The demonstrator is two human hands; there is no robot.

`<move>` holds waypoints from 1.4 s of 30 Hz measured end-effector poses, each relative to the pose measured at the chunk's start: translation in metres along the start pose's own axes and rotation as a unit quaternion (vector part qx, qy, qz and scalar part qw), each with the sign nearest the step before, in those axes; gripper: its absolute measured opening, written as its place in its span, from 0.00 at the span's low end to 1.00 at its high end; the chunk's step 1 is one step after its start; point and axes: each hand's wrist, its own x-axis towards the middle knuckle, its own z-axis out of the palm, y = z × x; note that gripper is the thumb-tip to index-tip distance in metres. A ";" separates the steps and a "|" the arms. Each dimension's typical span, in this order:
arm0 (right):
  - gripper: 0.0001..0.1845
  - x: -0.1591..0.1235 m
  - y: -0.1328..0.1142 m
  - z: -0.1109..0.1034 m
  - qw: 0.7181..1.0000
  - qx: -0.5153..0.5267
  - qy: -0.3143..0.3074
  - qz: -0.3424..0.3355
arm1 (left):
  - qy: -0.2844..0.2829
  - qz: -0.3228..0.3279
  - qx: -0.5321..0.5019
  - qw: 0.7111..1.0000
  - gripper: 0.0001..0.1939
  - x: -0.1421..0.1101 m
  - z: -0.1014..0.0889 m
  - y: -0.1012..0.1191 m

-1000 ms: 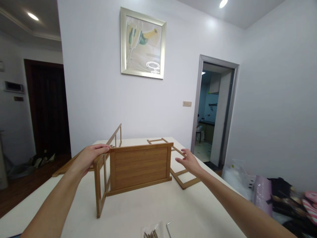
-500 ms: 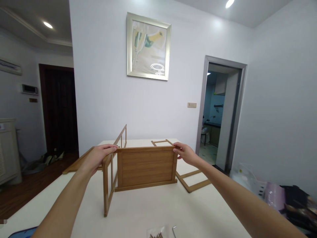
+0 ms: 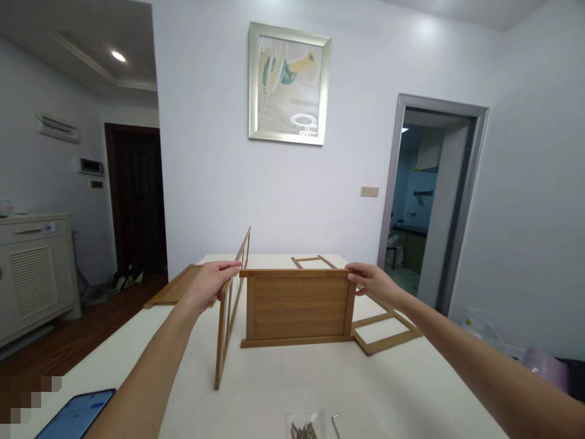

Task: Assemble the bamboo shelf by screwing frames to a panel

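Note:
My left hand (image 3: pixel 212 285) is closed round the top of an upright wooden side frame (image 3: pixel 222 341). Its fingertips reach the top left corner of a brown wooden panel (image 3: pixel 299 308), which stands on edge on the white table (image 3: pixel 274 390). My right hand (image 3: pixel 375 285) pinches that panel's top right corner; some of its fingers are hidden behind the wood. The side frame stands left of the panel, with a narrow gap between them lower down.
Behind the panel's right side lies an open wooden frame (image 3: pixel 388 338). Another flat wooden piece (image 3: pixel 176 286) rests at the left. Near me are a bag of screws (image 3: pixel 304 430), a hex key (image 3: pixel 336 425) and a phone (image 3: pixel 77 414).
The view has swung left, so the scene sits further right. The side frame now appears more edge-on and slightly apart from the panel's left end. Both hands keep their holds.

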 end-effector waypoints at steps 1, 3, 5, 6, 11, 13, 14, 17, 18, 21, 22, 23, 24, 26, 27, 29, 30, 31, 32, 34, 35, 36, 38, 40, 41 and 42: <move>0.19 -0.002 -0.001 -0.001 1.000 0.000 0.003 0.000 | -0.006 0.004 -0.002 1.000 0.29 0.000 0.001 0.000; 0.19 -0.006 -0.004 -0.002 1.000 -0.001 0.010 0.002 | -0.017 0.012 -0.003 1.000 0.30 -0.001 0.002 0.000; 0.18 -0.009 -0.006 -0.002 1.000 -0.003 0.020 0.003 | -0.024 0.011 -0.001 1.000 0.31 -0.002 0.003 -0.001; 0.18 -0.010 -0.006 -0.002 1.000 -0.004 0.024 0.002 | -0.026 0.009 0.003 1.000 0.31 -0.002 0.003 -0.001; 0.17 -0.012 -0.007 0.000 0.999 -0.014 0.032 -0.003 | -0.041 0.001 0.016 0.999 0.29 -0.004 0.005 0.000; 0.17 -0.013 -0.008 0.001 0.999 -0.020 0.041 -0.005 | -0.039 0.005 0.016 0.999 0.30 -0.004 0.007 -0.001; 0.18 -0.013 -0.008 0.002 0.999 -0.022 0.045 -0.006 | -0.037 0.007 0.016 0.999 0.31 -0.004 0.007 -0.002; 0.19 -0.015 -0.010 0.003 0.999 -0.025 0.046 -0.003 | -0.035 0.008 0.022 0.999 0.34 -0.002 0.009 -0.004; 0.19 -0.015 -0.011 0.003 0.999 -0.028 0.045 0.000 | -0.035 0.007 0.026 0.999 0.35 -0.002 0.010 -0.004; 0.19 -0.017 -0.012 0.004 0.998 -0.049 0.039 0.006 | -0.034 0.003 0.040 0.999 0.36 -0.004 0.012 -0.003; 0.19 -0.017 -0.011 0.004 0.998 -0.055 0.038 0.003 | -0.034 0.002 0.043 0.998 0.36 -0.005 0.013 -0.001; 0.19 -0.018 -0.010 0.005 0.998 -0.059 0.036 -0.002 | -0.036 0.003 0.046 0.998 0.36 -0.006 0.013 0.000; 0.20 -0.018 -0.008 0.005 0.998 -0.060 0.035 -0.008 | -0.040 0.005 0.047 0.998 0.36 -0.007 0.014 0.001; 0.21 -0.019 -0.004 0.007 0.997 -0.057 0.036 -0.022 | -0.046 0.008 0.048 0.998 0.36 -0.009 0.014 0.002; 0.22 -0.019 -0.001 0.009 0.997 -0.054 0.043 -0.030 | -0.047 0.009 0.047 0.998 0.36 -0.009 0.014 0.003; 0.27 -0.021 0.006 0.015 0.995 -0.049 0.075 -0.048 | -0.049 0.004 0.045 0.998 0.37 -0.009 0.013 0.003; 0.31 -0.022 0.009 0.019 0.992 -0.046 0.099 -0.056 | -0.048 -0.001 0.043 0.998 0.37 -0.008 0.013 0.002; 0.35 -0.025 0.012 0.024 0.989 -0.041 0.125 -0.063 | -0.047 -0.004 0.041 0.998 0.37 -0.007 0.013 0.001; 0.38 -0.027 0.015 0.030 0.986 -0.032 0.150 -0.066 | -0.047 -0.007 0.037 0.998 0.37 -0.007 0.012 0.001; 0.41 -0.033 0.021 0.042 0.979 0.005 0.193 -0.065 | -0.041 -0.012 0.029 0.999 0.37 -0.005 0.012 -0.001; 0.40 -0.037 0.025 0.048 0.976 0.034 0.207 -0.064 | -0.037 -0.016 0.024 0.999 0.37 -0.004 0.012 -0.001; 0.37 -0.040 0.030 0.054 0.974 0.058 0.209 -0.060 | -0.035 -0.021 0.020 0.999 0.37 -0.004 0.012 -0.001; 0.29 -0.046 0.043 0.064 0.973 0.073 0.211 -0.052 | -0.038 -0.030 0.009 0.999 0.35 -0.004 0.012 -0.001; 0.23 -0.051 0.058 0.072 0.973 0.056 0.220 -0.031 | -0.043 -0.034 -0.003 0.998 0.34 -0.005 0.012 0.001; 0.22 -0.053 0.065 0.074 0.973 0.049 0.225 -0.019 | -0.045 -0.034 -0.009 0.998 0.33 -0.006 0.012 0.001; 0.23 -0.054 0.071 0.076 0.973 0.047 0.227 -0.012 | -0.046 -0.035 -0.013 0.998 0.33 -0.007 0.011 0.002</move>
